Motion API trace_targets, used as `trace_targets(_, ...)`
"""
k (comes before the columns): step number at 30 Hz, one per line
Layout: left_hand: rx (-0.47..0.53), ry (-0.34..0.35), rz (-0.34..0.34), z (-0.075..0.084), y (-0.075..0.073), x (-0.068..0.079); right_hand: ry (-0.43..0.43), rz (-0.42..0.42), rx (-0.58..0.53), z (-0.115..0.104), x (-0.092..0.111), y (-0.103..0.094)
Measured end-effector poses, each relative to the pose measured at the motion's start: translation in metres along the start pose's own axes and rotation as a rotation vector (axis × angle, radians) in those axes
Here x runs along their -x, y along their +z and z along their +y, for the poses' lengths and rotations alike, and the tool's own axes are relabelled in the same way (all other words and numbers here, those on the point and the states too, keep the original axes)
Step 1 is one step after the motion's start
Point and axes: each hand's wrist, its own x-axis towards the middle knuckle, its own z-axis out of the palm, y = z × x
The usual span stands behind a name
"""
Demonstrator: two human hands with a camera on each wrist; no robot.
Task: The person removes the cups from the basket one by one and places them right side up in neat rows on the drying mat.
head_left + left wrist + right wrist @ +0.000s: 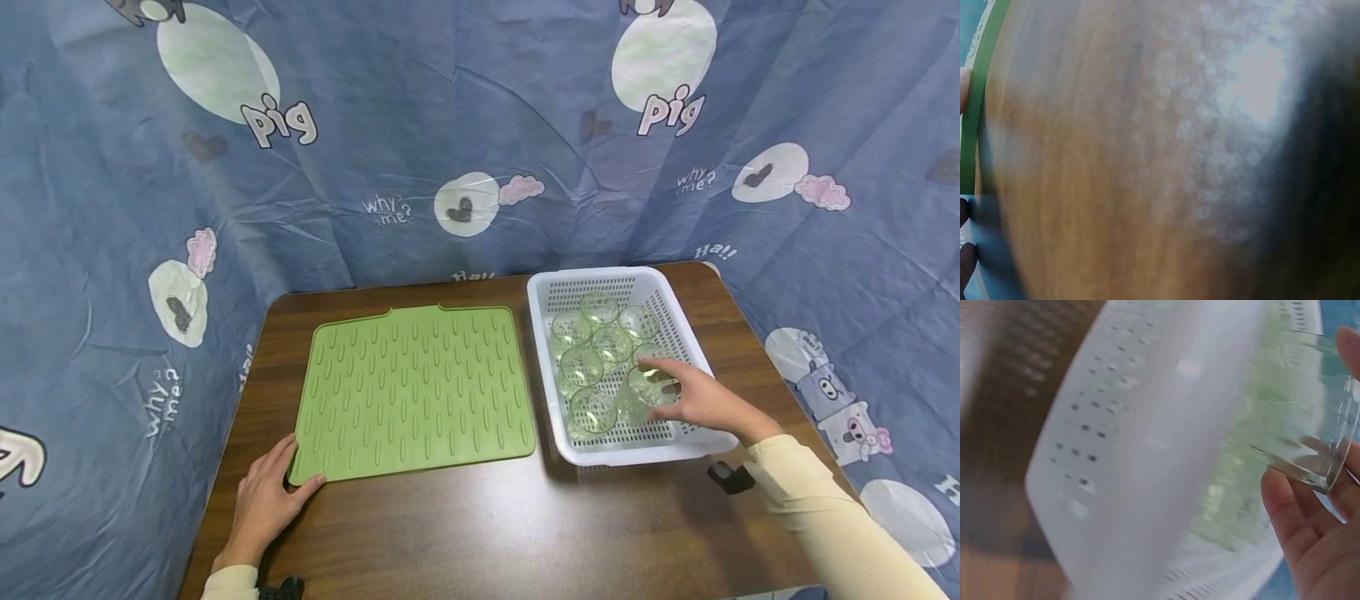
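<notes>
Right hand (pixel 701 400) grips a glass (pixel 647 385) inside the basket (pixel 542 292), apparently firmly; lift straight. Left hand (pixel 266 500), fingers flat, steadies the mat (pixel 412 392) beside the basket.

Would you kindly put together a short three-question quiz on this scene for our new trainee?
1. True or false: the green mat has glasses standing on it.
2. Which hand grips a glass? A. left hand B. right hand C. neither
3. Fill in: the other glasses sit in a white ______.

Key
1. False: the mat bears no glasses; the left hand rests on its near left corner.
2. B: the right hand's fingers curl round a glass inside the basket.
3. Basket, which stands to the right of the mat on the wooden table.
</notes>
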Motion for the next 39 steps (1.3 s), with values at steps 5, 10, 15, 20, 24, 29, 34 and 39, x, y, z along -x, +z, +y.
trace_targets(5,0.007,-0.008,0.01,-0.002,0.001,0.002,-0.017,0.027,0.026,-0.01,0.001,-0.015)
trace_targets(10,0.003,-0.002,0.023,-0.002,0.002,0.002,-0.039,0.058,0.076,-0.02,-0.003,-0.027)
trace_targets(15,0.004,0.003,0.026,-0.002,0.002,0.001,-0.068,0.081,0.099,-0.029,-0.007,-0.035)
trace_targets(20,0.006,-0.002,0.015,-0.002,0.002,0.001,-0.077,0.103,0.121,-0.037,-0.012,-0.039)
trace_targets(24,-0.005,-0.008,0.003,-0.003,0.003,0.001,-0.088,0.117,0.125,-0.042,-0.018,-0.041)
trace_targets(29,-0.003,-0.006,-0.009,-0.003,0.002,0.001,-0.11,0.118,0.105,-0.048,-0.027,-0.041)
trace_targets(34,0.01,-0.007,-0.022,-0.002,0.001,0.0,-0.116,0.109,0.098,-0.056,-0.033,-0.04)
trace_targets(39,0.01,-0.011,-0.027,-0.002,0.001,0.0,-0.135,0.104,0.089,-0.067,-0.045,-0.038)
